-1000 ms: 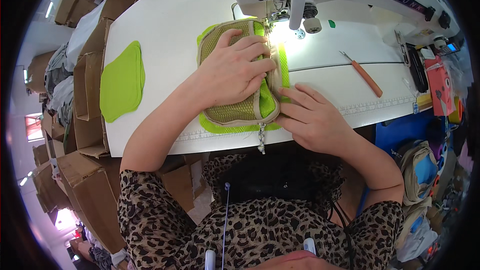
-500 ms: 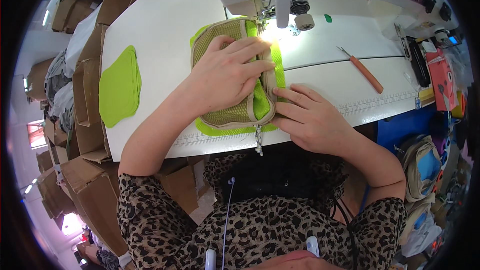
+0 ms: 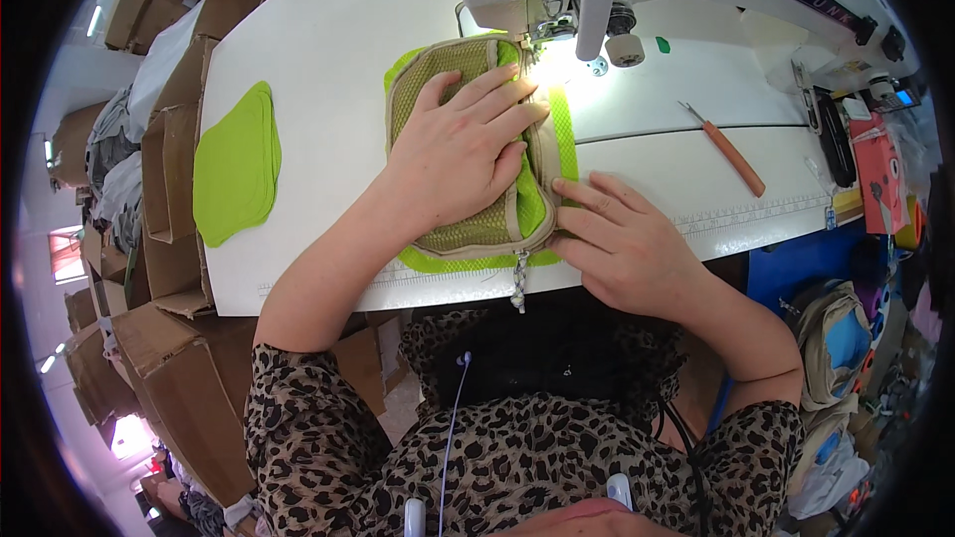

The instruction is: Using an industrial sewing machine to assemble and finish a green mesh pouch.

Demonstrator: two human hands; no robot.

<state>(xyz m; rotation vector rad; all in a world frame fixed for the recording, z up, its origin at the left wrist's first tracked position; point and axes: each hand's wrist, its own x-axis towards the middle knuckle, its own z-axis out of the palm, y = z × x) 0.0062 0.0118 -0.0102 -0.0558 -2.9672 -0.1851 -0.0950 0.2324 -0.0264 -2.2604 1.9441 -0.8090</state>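
Note:
A tan mesh pouch (image 3: pixel 460 229) with bright green fabric and a tan edging lies on the white table, its far end by the needle area of the sewing machine (image 3: pixel 542 25). A wider green mesh layer (image 3: pixel 565 139) shows beneath it. My left hand (image 3: pixel 463 144) lies flat across the pouch, fingers spread toward its right-hand seam. At the near right edge, my right hand (image 3: pixel 622 239) rests with fingers stretched out, their tips touching the edging; its thumb is hidden. A patterned cord pull (image 3: pixel 519 283) hangs from the pouch's near end.
Green cut pieces (image 3: pixel 237 169) are stacked at the left. An orange-handled seam ripper (image 3: pixel 734 157) lies to the right, beyond a ruler strip (image 3: pixel 716 225) along the table's front edge. Cardboard boxes (image 3: pixel 184 368) stand on the left; a pink box (image 3: pixel 875 174) is far right.
The view has shifted slightly, so the machine appears farther right. Both hands stay on the pouch in nearly the same pose, with the left fingers slightly shifted.

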